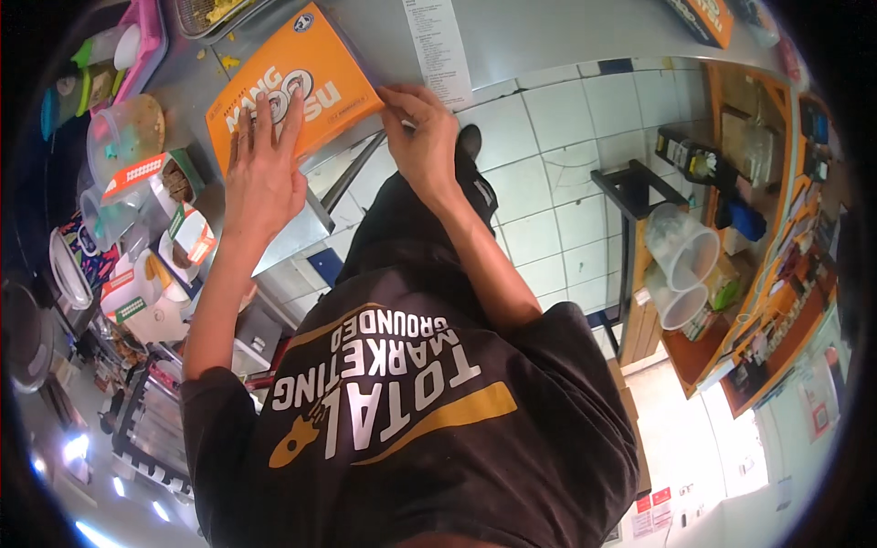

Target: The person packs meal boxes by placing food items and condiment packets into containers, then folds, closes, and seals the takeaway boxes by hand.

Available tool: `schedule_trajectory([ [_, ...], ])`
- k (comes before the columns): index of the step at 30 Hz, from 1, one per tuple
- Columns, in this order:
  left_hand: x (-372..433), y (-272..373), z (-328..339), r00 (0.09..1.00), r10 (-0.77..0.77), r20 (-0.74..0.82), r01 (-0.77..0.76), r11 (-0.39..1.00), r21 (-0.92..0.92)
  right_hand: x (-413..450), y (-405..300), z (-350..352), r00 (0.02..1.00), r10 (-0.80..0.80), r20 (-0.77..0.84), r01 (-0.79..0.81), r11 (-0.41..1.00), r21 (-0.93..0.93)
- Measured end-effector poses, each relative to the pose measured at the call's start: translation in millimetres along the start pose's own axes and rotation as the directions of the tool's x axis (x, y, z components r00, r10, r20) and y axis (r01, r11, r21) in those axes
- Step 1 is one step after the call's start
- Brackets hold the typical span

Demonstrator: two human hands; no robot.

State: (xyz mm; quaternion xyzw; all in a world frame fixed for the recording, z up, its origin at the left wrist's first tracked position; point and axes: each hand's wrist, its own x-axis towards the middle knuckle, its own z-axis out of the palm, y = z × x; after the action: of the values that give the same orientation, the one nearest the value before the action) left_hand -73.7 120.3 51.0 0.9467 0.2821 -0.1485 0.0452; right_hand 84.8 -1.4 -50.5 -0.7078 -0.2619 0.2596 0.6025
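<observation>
An orange cardboard box (274,75) with printed writing and a round logo lies closed, tilted in view, at the edge of the steel counter. My left hand (264,161) rests on its lid, palm down, fingers spread. My right hand (418,137) has its thumb and fingers at the box's right corner, pinching the edge; the fingertips are partly hidden there. A long printed paper slip (438,48) lies on the counter just beyond my right hand.
A wire-mesh tray (205,17) with yellow food stands beyond the box, crumbs beside it. Plastic tubs (106,137) and printed cartons (137,301) crowd the left. Another orange box (709,20) lies at the far right. Stacked clear containers (682,246) stand by wooden shelving.
</observation>
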Motion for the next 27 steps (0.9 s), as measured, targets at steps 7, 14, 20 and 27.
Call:
schedule_trajectory([
  [7,0.0,11.0,-14.8,0.999,-0.045,0.002,0.045,0.999,-0.022,-0.4,8.1,6.5,0.995,-0.009,-0.102,0.021,0.993,0.118],
  [14,-0.9,2.5,-18.0,0.996,0.023,-0.088,-0.043,0.971,-0.235,-2.8,26.2,11.9,0.958,-0.207,-0.199,0.202,0.978,-0.042],
  [20,-7.4,14.1,-3.1,0.983,0.137,-0.126,-0.148,0.985,-0.086,-11.2,24.7,20.7,0.920,-0.245,-0.305,0.230,0.969,-0.084],
  [27,-7.9,6.6,4.8,0.955,0.227,-0.190,-0.237,0.971,-0.033,-20.3,28.6,34.4,0.920,-0.152,-0.362,0.182,0.982,0.049],
])
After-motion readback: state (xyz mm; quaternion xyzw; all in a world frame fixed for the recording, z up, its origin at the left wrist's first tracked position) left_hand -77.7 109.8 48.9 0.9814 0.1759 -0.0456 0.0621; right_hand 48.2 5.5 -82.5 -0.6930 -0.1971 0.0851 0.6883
